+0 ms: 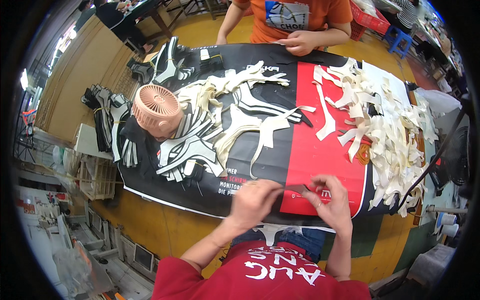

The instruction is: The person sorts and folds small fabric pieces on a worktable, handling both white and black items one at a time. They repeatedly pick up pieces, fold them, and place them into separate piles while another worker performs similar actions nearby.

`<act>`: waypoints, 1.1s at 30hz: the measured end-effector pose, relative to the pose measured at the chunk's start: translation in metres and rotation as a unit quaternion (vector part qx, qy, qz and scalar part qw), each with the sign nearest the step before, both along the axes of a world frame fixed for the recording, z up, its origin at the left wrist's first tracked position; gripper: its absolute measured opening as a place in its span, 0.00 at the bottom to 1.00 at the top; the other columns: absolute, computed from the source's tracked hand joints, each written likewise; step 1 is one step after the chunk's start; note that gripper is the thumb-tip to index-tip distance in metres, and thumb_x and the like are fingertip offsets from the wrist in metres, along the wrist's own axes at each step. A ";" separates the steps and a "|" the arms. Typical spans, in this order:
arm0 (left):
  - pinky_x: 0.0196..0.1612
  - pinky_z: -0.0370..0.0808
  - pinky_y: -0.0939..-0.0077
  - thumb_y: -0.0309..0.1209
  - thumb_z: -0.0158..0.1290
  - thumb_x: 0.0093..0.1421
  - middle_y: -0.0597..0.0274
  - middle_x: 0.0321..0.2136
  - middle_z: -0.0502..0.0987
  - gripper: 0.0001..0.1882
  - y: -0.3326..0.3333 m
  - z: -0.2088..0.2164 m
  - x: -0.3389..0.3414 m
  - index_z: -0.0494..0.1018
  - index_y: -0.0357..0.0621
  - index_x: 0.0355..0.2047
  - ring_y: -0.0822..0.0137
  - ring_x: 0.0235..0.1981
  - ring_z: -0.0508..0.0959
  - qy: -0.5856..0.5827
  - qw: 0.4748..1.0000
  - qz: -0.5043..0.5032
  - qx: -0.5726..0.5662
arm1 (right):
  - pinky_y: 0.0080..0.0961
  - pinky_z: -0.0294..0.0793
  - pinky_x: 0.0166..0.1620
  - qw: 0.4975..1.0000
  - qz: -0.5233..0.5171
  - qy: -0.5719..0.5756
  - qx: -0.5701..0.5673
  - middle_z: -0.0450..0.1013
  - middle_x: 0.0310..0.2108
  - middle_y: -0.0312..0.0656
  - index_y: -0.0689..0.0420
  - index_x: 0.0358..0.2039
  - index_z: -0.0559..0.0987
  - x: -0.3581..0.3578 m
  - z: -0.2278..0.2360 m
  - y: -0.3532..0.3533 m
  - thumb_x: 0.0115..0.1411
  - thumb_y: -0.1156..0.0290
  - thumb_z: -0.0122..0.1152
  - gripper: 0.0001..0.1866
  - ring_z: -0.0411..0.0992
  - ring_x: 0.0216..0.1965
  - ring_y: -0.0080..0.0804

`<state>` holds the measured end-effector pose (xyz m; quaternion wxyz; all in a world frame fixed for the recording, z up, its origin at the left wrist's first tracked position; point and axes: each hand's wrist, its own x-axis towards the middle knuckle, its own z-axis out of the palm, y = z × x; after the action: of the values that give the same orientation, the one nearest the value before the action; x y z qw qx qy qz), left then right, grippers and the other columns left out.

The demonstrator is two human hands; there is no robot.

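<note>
Well, in the head view a small dark strip (297,188) is held between the person's two hands, above the near part of the table (325,157), about where black cover meets red. Its long axis runs sideways, roughly along the near edge, with one end pointing at each hand. The left hand (253,201) pinches the left end between thumb and fingertips; the right hand (331,202) has its thumb reaching to the other end, fingers curled (whether they press on it, I cannot tell). Cream pieces (240,127) lie mid-table, and a heap of white pieces (395,145) spreads over the right side. To the left, a pink fan (157,107) stands among black-and-white pieces (187,150). Across the table is a person in an orange shirt (305,30). Around it all are a yellow floor (137,215), cardboard sheets (82,75) at left, and, far right, a blue stool (398,38) near a red basket (369,21).
</note>
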<state>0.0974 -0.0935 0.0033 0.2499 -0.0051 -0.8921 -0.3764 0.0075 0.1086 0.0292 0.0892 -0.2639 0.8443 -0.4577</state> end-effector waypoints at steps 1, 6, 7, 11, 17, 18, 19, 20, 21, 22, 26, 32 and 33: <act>0.27 0.74 0.69 0.21 0.62 0.53 0.59 0.26 0.80 0.07 -0.018 0.010 0.006 0.77 0.43 0.31 0.59 0.24 0.79 -0.004 1.000 0.023 -0.006 | 0.35 0.70 0.41 1.000 0.006 0.024 -0.010 0.74 0.31 0.43 0.60 0.38 0.77 -0.010 0.002 -0.004 0.54 0.69 0.70 0.14 0.71 0.33 0.39; 0.32 0.75 0.70 0.21 0.62 0.54 0.56 0.27 0.81 0.06 -0.112 0.047 0.029 0.78 0.39 0.33 0.59 0.26 0.80 -0.003 0.976 0.206 -0.074 | 0.38 0.71 0.41 0.986 0.040 0.153 -0.048 0.76 0.32 0.46 0.59 0.36 0.79 -0.097 0.001 -0.064 0.59 0.65 0.64 0.11 0.74 0.36 0.43; 0.33 0.74 0.69 0.22 0.62 0.54 0.55 0.27 0.81 0.06 -0.126 0.048 0.029 0.78 0.39 0.32 0.58 0.27 0.80 -0.003 0.967 0.240 -0.088 | 0.39 0.72 0.41 0.989 0.025 0.146 -0.006 0.76 0.33 0.46 0.59 0.37 0.79 -0.116 -0.001 -0.084 0.59 0.64 0.64 0.11 0.75 0.37 0.44; 0.58 0.65 0.60 0.32 0.61 0.58 0.52 0.45 0.78 0.22 -0.143 0.042 0.025 0.73 0.39 0.52 0.54 0.50 0.75 -0.126 0.892 0.329 -0.283 | 0.40 0.75 0.46 0.965 -0.007 0.161 0.207 0.78 0.41 0.48 0.57 0.46 0.79 -0.165 -0.015 -0.164 0.56 0.61 0.68 0.20 0.77 0.45 0.46; 0.63 0.60 0.57 0.32 0.61 0.57 0.46 0.59 0.70 0.27 -0.098 0.023 -0.024 0.70 0.37 0.56 0.47 0.60 0.69 -0.037 0.969 0.167 -0.180 | 0.44 0.75 0.45 0.960 -0.022 0.113 0.256 0.80 0.37 0.53 0.59 0.43 0.79 -0.175 -0.037 -0.191 0.50 0.60 0.74 0.23 0.78 0.43 0.50; 0.64 0.58 0.55 0.34 0.61 0.59 0.45 0.61 0.67 0.29 -0.090 0.019 -0.041 0.68 0.37 0.58 0.47 0.63 0.65 -0.045 0.974 0.119 -0.188 | 0.43 0.75 0.46 0.963 -0.018 0.094 0.251 0.80 0.37 0.52 0.59 0.44 0.80 -0.177 -0.038 -0.190 0.50 0.60 0.74 0.24 0.78 0.44 0.49; 0.67 0.54 0.52 0.40 0.58 0.62 0.44 0.64 0.63 0.32 -0.081 0.013 -0.059 0.64 0.38 0.62 0.47 0.66 0.61 -0.062 0.976 0.087 -0.188 | 0.43 0.75 0.46 0.967 -0.020 0.085 0.241 0.80 0.38 0.51 0.59 0.45 0.80 -0.178 -0.039 -0.188 0.49 0.60 0.75 0.25 0.78 0.44 0.48; 0.68 0.52 0.51 0.43 0.56 0.63 0.44 0.65 0.62 0.33 -0.072 0.008 -0.075 0.63 0.38 0.63 0.46 0.67 0.59 -0.102 0.972 0.081 -0.195 | 0.41 0.75 0.47 0.970 -0.018 0.058 0.237 0.80 0.37 0.49 0.58 0.46 0.80 -0.180 -0.039 -0.187 0.49 0.61 0.75 0.25 0.78 0.45 0.47; 0.69 0.50 0.49 0.45 0.54 0.64 0.43 0.66 0.60 0.35 -0.065 0.002 -0.091 0.61 0.37 0.64 0.46 0.68 0.57 -0.124 0.968 0.074 -0.206 | 0.42 0.75 0.46 0.967 -0.018 0.058 0.246 0.81 0.37 0.47 0.58 0.46 0.80 -0.181 -0.039 -0.184 0.48 0.62 0.75 0.25 0.79 0.44 0.45; 0.69 0.48 0.48 0.47 0.53 0.64 0.43 0.66 0.59 0.35 -0.061 -0.004 -0.105 0.61 0.37 0.65 0.46 0.69 0.56 -0.138 0.968 0.071 -0.196 | 0.42 0.75 0.44 0.976 -0.019 0.084 0.199 0.80 0.35 0.46 0.58 0.47 0.79 -0.180 -0.040 -0.182 0.49 0.63 0.74 0.25 0.79 0.41 0.45; 0.69 0.46 0.42 0.50 0.51 0.65 0.43 0.67 0.58 0.37 -0.055 -0.026 -0.128 0.59 0.37 0.66 0.46 0.70 0.55 -0.204 0.950 0.071 -0.227 | 0.33 0.72 0.35 0.992 -0.009 0.121 -0.036 0.74 0.26 0.40 0.57 0.50 0.73 -0.169 -0.031 -0.169 0.52 0.73 0.70 0.24 0.74 0.28 0.39; 0.69 0.46 0.40 0.49 0.51 0.65 0.43 0.67 0.58 0.38 -0.057 -0.038 -0.122 0.58 0.37 0.67 0.46 0.70 0.55 -0.175 0.951 0.072 -0.244 | 0.24 0.72 0.41 0.934 -0.090 0.226 -0.261 0.77 0.38 0.39 0.59 0.53 0.71 -0.141 0.016 -0.124 0.54 0.75 0.70 0.26 0.75 0.34 0.24; 0.69 0.46 0.40 0.49 0.51 0.64 0.43 0.67 0.58 0.38 -0.057 -0.038 -0.122 0.58 0.37 0.67 0.46 0.70 0.54 -0.203 0.946 0.071 -0.242 | 0.22 0.72 0.43 0.936 -0.097 0.207 -0.267 0.77 0.38 0.39 0.59 0.57 0.67 -0.133 0.027 -0.112 0.54 0.78 0.70 0.31 0.75 0.35 0.23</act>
<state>-0.0248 -0.1505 -0.0343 0.0806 0.0742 -0.9862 -0.1238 -0.1260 -0.0031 0.0564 -0.2058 -0.2838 0.7122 -0.6082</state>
